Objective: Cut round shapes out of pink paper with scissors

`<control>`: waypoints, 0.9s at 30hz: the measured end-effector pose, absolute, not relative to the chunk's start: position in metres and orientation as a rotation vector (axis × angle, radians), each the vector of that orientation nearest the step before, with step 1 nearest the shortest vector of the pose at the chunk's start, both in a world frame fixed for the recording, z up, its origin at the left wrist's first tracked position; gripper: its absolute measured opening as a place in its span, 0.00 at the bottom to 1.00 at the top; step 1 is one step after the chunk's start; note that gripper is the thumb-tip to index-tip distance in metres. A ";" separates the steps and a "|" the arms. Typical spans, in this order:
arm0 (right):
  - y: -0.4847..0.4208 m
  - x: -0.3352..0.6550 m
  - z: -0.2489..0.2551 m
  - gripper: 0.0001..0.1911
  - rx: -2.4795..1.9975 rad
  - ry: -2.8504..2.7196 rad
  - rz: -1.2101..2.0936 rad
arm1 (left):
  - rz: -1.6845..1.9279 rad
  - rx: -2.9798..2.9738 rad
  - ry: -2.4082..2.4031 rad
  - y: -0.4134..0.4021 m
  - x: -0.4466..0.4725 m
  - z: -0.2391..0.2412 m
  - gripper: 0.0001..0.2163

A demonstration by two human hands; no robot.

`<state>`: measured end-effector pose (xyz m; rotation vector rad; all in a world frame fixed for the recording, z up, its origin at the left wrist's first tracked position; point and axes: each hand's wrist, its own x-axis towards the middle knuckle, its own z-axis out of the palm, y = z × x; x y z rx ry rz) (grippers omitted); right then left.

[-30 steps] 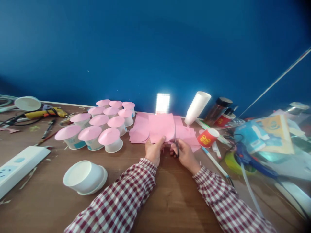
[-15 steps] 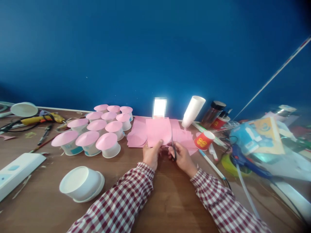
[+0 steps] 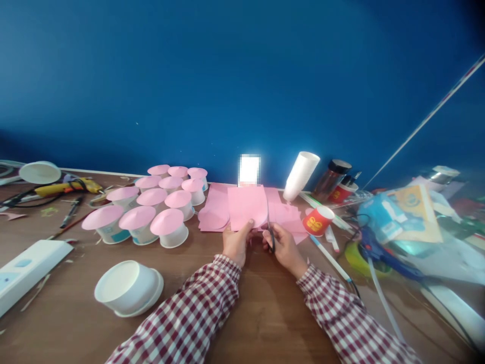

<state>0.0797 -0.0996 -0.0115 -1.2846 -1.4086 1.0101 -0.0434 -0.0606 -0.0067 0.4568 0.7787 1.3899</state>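
Observation:
My left hand pinches the lower edge of a pink paper sheet, thumb on top. A pair of scissors with dark handles is in my right hand, its fingers closed round the loops. The blades point away from me, along the sheet's curved right edge. More pink paper lies flat beneath and to both sides, some of it with rounded edges. Left of my hands, several white paper cups stand in rows, topped by shallow pink paper cones.
White bowls sit at the front left, by a power strip. A yellow glue gun lies behind. Right are a tilted white cup stack, a red paper cup, a marker and a blue glue gun.
The view has shifted very slightly. My hands, the scissors and the pink sheet look almost the same as before.

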 end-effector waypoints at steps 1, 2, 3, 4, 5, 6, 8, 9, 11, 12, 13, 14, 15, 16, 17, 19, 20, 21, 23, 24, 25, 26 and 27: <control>-0.100 0.080 -0.012 0.14 -1.281 -1.414 1.009 | 1.390 0.458 0.779 -0.061 -0.043 -0.007 0.17; -0.099 0.080 -0.012 0.14 -1.278 -1.419 1.005 | 1.390 0.459 0.781 -0.061 -0.043 -0.007 0.17; -0.099 0.080 -0.012 0.14 -1.274 -1.423 1.002 | 1.391 0.461 0.784 -0.061 -0.043 -0.007 0.17; -0.099 0.081 -0.012 0.14 -1.271 -1.425 0.998 | 1.392 0.464 0.787 -0.060 -0.044 -0.007 0.17; -0.099 0.081 -0.012 0.14 -1.269 -1.424 0.997 | 1.392 0.466 0.789 -0.060 -0.044 -0.007 0.17; -0.099 0.081 -0.012 0.15 -1.267 -1.421 0.995 | 1.392 0.467 0.791 -0.060 -0.044 -0.008 0.17; -0.099 0.080 -0.012 0.15 -1.265 -1.415 0.994 | 1.391 0.467 0.791 -0.060 -0.044 -0.008 0.17; -0.099 0.080 -0.012 0.15 -1.264 -1.414 0.994 | 1.390 0.467 0.790 -0.060 -0.044 -0.008 0.17; -0.099 0.080 -0.011 0.15 -1.267 -1.417 0.992 | 1.391 0.471 0.786 -0.060 -0.044 -0.008 0.16; -0.099 0.080 -0.010 0.15 -1.270 -1.419 0.991 | 1.392 0.474 0.782 -0.060 -0.044 -0.008 0.16; -0.100 0.080 -0.010 0.15 -1.274 -1.421 0.990 | 1.392 0.477 0.781 -0.060 -0.044 -0.008 0.16; -0.100 0.079 -0.009 0.15 -1.278 -1.421 0.988 | 1.392 0.479 0.785 -0.060 -0.044 -0.008 0.16; -0.100 0.079 -0.009 0.15 -1.283 -1.420 0.989 | 1.392 0.479 0.790 -0.061 -0.044 -0.007 0.16; -0.100 0.079 -0.008 0.15 -1.287 -1.418 0.990 | 1.392 0.477 0.796 -0.061 -0.044 -0.007 0.16; -0.100 0.079 -0.008 0.15 -1.291 -1.417 0.992 | 1.392 0.474 0.802 -0.061 -0.044 -0.006 0.16; -0.101 0.079 -0.007 0.16 -1.297 -1.413 0.995 | 1.392 0.471 0.809 -0.061 -0.044 -0.005 0.16; -0.101 0.079 -0.007 0.16 -1.297 -1.412 0.994 | 1.392 0.470 0.808 -0.061 -0.044 -0.005 0.16; -0.100 0.079 -0.007 0.16 -1.296 -1.410 0.994 | 1.391 0.471 0.806 -0.061 -0.044 -0.004 0.15; -0.100 0.079 -0.007 0.16 -1.292 -1.407 0.994 | 1.391 0.474 0.804 -0.062 -0.045 -0.004 0.15; -0.100 0.079 -0.008 0.16 -1.290 -1.407 0.994 | 1.390 0.475 0.803 -0.061 -0.045 -0.004 0.15; -0.100 0.079 -0.008 0.16 -1.289 -1.407 0.995 | 1.390 0.475 0.803 -0.061 -0.045 -0.004 0.16; -0.100 0.080 -0.009 0.16 -1.288 -1.407 0.995 | 1.388 0.473 0.807 -0.061 -0.045 -0.005 0.16; -0.100 0.080 -0.010 0.16 -1.286 -1.407 0.994 | 1.387 0.470 0.811 -0.061 -0.045 -0.005 0.16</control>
